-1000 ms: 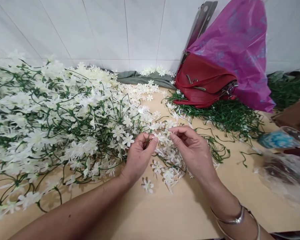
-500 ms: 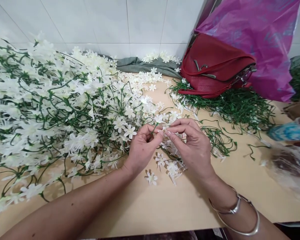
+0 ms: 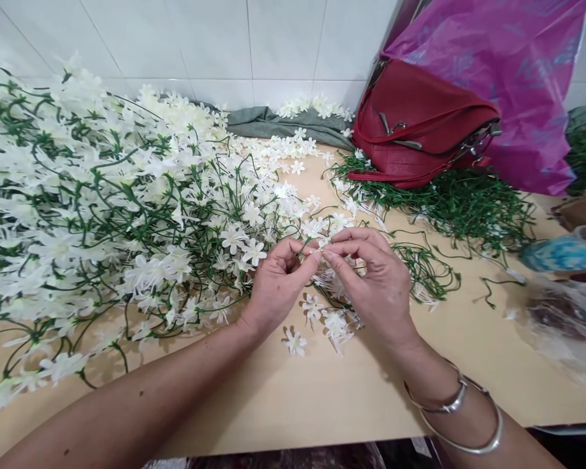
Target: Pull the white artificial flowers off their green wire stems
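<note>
My left hand (image 3: 284, 280) pinches a thin green stem (image 3: 306, 243) between thumb and forefinger. Against it, the thumb and forefinger of my right hand (image 3: 378, 280) are closed on a small white flower (image 3: 321, 246), mostly hidden by the fingertips. Both hands' tips nearly meet over the table. Below them lie loose white artificial flowers (image 3: 336, 324) and one single bloom (image 3: 294, 341). A big heap of white flowers on green stems (image 3: 151, 195) fills the left side, close to my left hand.
A red handbag (image 3: 415, 130) and a purple plastic bag (image 3: 508, 85) stand at the back right, over a pile of bare green stems (image 3: 469, 202). At right are a blue-and-white cup (image 3: 561, 253) and a clear plastic bag (image 3: 566, 319). Grey-green cloth (image 3: 273, 122) lies along the tiled wall.
My hands have drawn together, the right fingertips coming in to the left ones at the flower. The camera view has shifted a little, bringing the table's front edge into sight.
</note>
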`<state>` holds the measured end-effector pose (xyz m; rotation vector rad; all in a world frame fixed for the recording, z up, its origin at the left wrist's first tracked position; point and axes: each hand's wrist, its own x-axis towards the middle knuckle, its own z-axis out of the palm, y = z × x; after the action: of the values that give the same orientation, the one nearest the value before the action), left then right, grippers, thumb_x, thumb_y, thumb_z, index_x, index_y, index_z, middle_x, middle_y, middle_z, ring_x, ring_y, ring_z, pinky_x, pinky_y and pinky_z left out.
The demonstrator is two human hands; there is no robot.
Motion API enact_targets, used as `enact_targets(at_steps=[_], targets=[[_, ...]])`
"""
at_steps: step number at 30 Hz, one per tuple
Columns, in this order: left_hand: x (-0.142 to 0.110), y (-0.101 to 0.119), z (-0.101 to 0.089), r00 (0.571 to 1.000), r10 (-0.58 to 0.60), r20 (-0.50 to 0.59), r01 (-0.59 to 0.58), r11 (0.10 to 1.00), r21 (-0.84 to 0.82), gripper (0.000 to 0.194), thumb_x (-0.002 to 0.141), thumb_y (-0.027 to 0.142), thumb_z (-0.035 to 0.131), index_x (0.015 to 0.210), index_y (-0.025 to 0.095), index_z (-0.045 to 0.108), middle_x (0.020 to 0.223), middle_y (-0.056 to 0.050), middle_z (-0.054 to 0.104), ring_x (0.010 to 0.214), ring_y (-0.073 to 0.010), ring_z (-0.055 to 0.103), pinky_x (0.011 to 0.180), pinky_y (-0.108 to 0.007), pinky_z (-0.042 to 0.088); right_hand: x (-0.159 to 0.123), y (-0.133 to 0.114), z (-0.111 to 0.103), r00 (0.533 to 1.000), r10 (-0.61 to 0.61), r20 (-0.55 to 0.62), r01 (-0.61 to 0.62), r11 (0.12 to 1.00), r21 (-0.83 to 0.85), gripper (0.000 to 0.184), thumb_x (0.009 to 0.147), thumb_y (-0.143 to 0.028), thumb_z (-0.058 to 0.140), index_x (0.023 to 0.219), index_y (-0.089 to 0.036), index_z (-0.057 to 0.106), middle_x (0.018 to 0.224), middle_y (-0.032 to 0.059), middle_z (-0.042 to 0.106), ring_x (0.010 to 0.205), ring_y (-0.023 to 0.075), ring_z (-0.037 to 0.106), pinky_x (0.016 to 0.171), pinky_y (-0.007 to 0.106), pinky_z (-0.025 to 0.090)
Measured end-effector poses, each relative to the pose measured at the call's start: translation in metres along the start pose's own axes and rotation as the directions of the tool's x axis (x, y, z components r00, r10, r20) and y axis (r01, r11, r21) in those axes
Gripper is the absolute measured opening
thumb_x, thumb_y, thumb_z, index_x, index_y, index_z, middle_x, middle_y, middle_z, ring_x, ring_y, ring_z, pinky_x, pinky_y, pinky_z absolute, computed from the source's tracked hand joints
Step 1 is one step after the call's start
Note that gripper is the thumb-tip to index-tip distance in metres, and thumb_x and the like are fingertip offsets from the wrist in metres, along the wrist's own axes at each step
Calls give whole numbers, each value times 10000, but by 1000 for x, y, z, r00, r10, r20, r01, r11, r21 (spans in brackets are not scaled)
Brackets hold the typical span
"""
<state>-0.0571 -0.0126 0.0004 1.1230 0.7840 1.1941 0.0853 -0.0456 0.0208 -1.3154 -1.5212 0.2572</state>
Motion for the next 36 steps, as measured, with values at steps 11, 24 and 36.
enact_targets(at_steps=[11,24,36], targets=[[-1,2,0,997,22,71,-22,1000,-9,150,849,259,774,791,185,657,854,4,690,778,-110,616,760,-224,485,4,9,-5,962,263,79,-274,905,327,155,808,-185,807,918,-257,725,1104,22,664,928,168,621,817,324,503],[-3,-1,1,997,41,69,-39,999,-20,125,878,243,749,820,189,654,888,0,713,820,-112,631,788,-229,495,8,11,-12,933,278,229,-350,848,398,51,842,-219,796,819,-233,753,1093,42,717,1060,192,676,957,337,513],[-4,1,-1,993,-15,117,3,995,99,185,929,369,715,875,199,668,801,0,604,729,-143,522,657,-253,397,4,6,-15,989,129,73,-136,986,96,98,909,-185,702,834,-247,714,975,17,773,940,197,717,915,359,526]])
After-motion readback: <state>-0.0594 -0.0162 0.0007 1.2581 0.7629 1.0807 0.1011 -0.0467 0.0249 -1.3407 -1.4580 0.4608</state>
